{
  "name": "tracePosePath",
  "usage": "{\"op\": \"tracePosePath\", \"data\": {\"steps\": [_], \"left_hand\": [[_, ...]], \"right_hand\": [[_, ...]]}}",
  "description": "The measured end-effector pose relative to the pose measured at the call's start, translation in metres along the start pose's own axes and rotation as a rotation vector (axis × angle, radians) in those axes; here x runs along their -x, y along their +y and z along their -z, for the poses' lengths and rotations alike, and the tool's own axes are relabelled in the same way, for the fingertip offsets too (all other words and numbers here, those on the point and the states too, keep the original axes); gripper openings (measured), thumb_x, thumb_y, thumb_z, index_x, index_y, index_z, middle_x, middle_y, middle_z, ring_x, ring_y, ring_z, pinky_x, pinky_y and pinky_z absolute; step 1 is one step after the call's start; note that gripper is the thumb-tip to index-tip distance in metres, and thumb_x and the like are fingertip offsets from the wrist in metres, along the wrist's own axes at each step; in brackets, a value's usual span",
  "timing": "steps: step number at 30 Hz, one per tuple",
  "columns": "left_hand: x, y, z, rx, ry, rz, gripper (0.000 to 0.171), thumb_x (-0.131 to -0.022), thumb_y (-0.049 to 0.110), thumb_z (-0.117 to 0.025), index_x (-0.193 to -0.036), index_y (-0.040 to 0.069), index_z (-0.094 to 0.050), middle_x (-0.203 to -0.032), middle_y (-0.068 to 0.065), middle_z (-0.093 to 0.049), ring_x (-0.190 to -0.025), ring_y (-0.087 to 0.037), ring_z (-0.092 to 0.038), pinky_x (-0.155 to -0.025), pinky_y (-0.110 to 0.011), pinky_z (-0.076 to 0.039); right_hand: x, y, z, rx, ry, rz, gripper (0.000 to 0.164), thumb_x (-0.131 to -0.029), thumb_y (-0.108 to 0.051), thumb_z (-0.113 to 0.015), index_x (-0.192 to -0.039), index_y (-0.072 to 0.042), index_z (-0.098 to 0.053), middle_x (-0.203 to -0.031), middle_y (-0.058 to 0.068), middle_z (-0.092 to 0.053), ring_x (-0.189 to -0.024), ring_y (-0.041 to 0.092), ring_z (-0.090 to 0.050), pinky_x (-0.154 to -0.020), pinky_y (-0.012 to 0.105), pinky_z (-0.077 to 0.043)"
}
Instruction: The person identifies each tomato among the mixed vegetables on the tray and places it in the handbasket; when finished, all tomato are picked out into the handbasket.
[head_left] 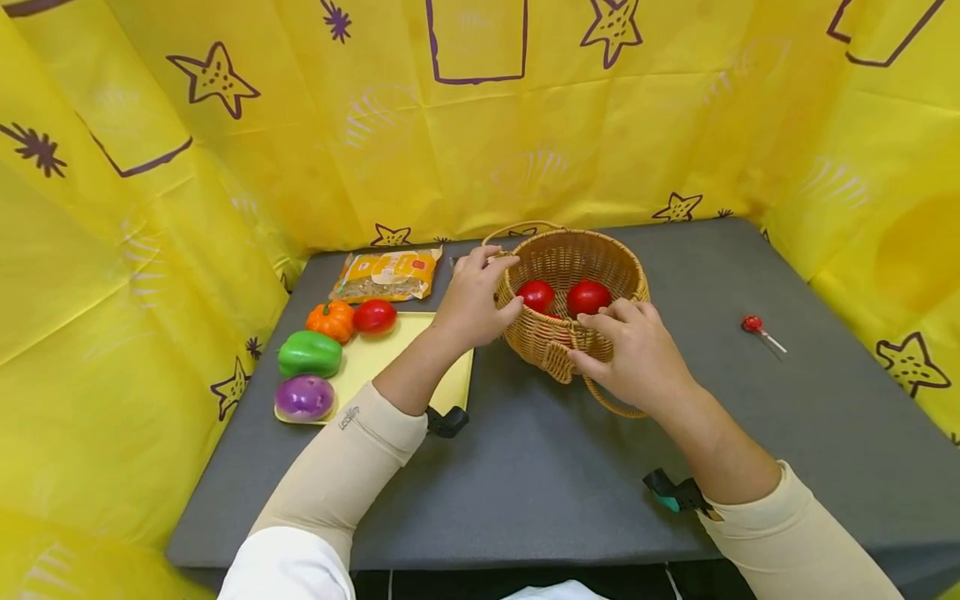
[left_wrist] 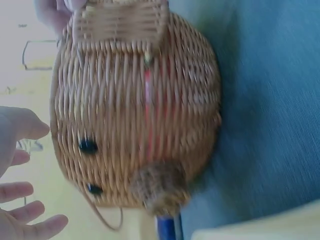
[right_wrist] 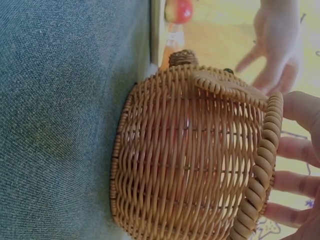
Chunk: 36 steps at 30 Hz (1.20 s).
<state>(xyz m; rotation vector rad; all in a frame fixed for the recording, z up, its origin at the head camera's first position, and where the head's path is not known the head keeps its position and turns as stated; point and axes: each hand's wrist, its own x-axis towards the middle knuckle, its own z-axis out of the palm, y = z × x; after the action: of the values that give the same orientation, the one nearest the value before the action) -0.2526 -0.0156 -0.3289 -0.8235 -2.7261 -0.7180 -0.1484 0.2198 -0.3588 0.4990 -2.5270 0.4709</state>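
Note:
A woven wicker basket [head_left: 532, 340] with ear flaps, dark bead eyes and a snout [left_wrist: 159, 187] stands on the grey table. Two glossy red tomatoes [head_left: 588, 297] show inside it. At the front rim my right hand [head_left: 637, 354] pinches the basket, thumb outside by an ear flap [right_wrist: 227, 89] and fingers over the edge. My left hand [head_left: 472, 302] is at the left rim, its fingers spread and thumb tip close to the weave in the left wrist view. One coiled handle [right_wrist: 256, 172] hangs down at the front right; the other stands at the back left.
Left of the basket, a yellow tray [head_left: 442, 392] holds an orange pumpkin [head_left: 331, 321], a red tomato [head_left: 374, 317], a green pepper [head_left: 310, 354] and a purple eggplant-like piece [head_left: 304, 397]. Behind it lies an orange food packet [head_left: 390, 274]. A red lollipop [head_left: 753, 324] lies right.

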Motion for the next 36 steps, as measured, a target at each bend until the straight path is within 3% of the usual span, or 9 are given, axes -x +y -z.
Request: {"op": "tracePosePath", "data": {"steps": [8,18,26,36], "left_hand": [[0.008,-0.052,0.007,-0.003,-0.021,0.153,0.062,-0.091,0.034,-0.073,-0.147,0.015,-0.055,-0.154,-0.014,-0.041,-0.142,-0.04,-0.037,-0.11,-0.056,-0.043],[0.026,-0.112,0.016,-0.046,-0.034,0.347,0.063,-0.09,0.032,-0.073,-0.146,0.01,-0.053,-0.152,-0.02,-0.039,-0.139,-0.046,-0.038,-0.109,-0.059,-0.042],[0.037,-0.14,0.025,-0.12,-0.084,0.478,0.065,-0.09,0.03,-0.069,-0.15,0.013,-0.049,-0.151,-0.024,-0.037,-0.136,-0.049,-0.034,-0.104,-0.062,-0.043],[0.05,-0.162,0.026,-0.183,-0.12,0.499,0.065,-0.088,0.029,-0.067,-0.146,0.004,-0.053,-0.146,-0.031,-0.038,-0.128,-0.054,-0.038,-0.1,-0.062,-0.045]], "right_hand": [[-0.001,0.0,0.002,-0.011,-0.043,-0.038,0.047,-0.081,-0.033,-0.085,-0.118,-0.006,-0.076,-0.1,0.015,-0.064,-0.098,0.04,-0.055,-0.096,0.054,-0.044],[0.0,0.001,0.001,-0.011,-0.037,-0.035,0.048,-0.079,-0.034,-0.085,-0.117,-0.006,-0.076,-0.1,0.015,-0.064,-0.098,0.04,-0.055,-0.095,0.054,-0.044],[-0.001,0.0,0.002,-0.015,-0.027,-0.034,0.047,-0.079,-0.034,-0.085,-0.116,-0.006,-0.076,-0.1,0.015,-0.064,-0.098,0.041,-0.055,-0.094,0.054,-0.045],[-0.001,0.0,0.001,-0.015,-0.034,-0.04,0.048,-0.079,-0.035,-0.085,-0.117,-0.006,-0.076,-0.101,0.015,-0.064,-0.1,0.041,-0.054,-0.094,0.054,-0.045]]}}
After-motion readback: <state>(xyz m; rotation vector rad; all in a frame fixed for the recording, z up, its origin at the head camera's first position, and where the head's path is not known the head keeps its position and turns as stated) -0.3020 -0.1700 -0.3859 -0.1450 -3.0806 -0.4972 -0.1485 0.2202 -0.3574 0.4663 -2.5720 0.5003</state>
